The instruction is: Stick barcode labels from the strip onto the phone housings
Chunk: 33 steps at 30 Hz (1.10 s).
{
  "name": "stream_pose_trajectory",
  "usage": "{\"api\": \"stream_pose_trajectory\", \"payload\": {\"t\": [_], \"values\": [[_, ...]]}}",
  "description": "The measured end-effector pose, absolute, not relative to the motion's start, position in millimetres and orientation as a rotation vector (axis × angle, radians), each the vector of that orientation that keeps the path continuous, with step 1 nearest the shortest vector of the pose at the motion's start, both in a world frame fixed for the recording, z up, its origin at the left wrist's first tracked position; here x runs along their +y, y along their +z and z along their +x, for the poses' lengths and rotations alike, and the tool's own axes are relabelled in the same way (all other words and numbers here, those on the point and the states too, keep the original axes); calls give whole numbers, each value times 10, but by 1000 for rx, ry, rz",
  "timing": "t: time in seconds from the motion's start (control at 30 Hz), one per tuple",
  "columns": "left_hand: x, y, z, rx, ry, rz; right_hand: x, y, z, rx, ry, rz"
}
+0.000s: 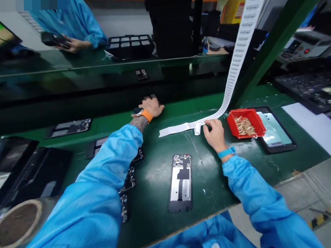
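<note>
Phone [180,186], lower centre, untouched | left hand [152,107], centre, fingers blurred, hold unclear | right hand [215,134], half-curled by label strip [244,34], hold unclear | likely a left-hand reach; next needs sure pinch

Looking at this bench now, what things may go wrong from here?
The label strip runs down close by the right hand, so a careless move might drag or crease it. The opened phone lies with its circuit board uncovered, so a dropped item could damage it. The left sleeve partly hides several phone parts, so it might brush them unnoticed.
</note>
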State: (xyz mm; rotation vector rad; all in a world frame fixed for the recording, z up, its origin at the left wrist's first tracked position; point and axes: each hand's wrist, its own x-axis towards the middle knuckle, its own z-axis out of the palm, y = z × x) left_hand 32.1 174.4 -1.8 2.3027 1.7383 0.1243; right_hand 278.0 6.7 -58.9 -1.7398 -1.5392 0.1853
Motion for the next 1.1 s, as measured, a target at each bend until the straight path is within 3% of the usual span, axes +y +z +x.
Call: {"api": "stream_pose_trajectory", "payload": {"t": [0.27,0.6,0.93,1.1], "values": [[945,-243,958,1285,231,2250,194,-608,2434,-1703,248,-1694],[676,-392,953,928,624,1705,138,-584,2544,-1602,388,-1505],[684,-543,939,764,613,1504,129,-586,2519,-1597,200,-1307],[676,-550,936,757,631,1542,148,-609,2551,-1603,322,-1327]]}}
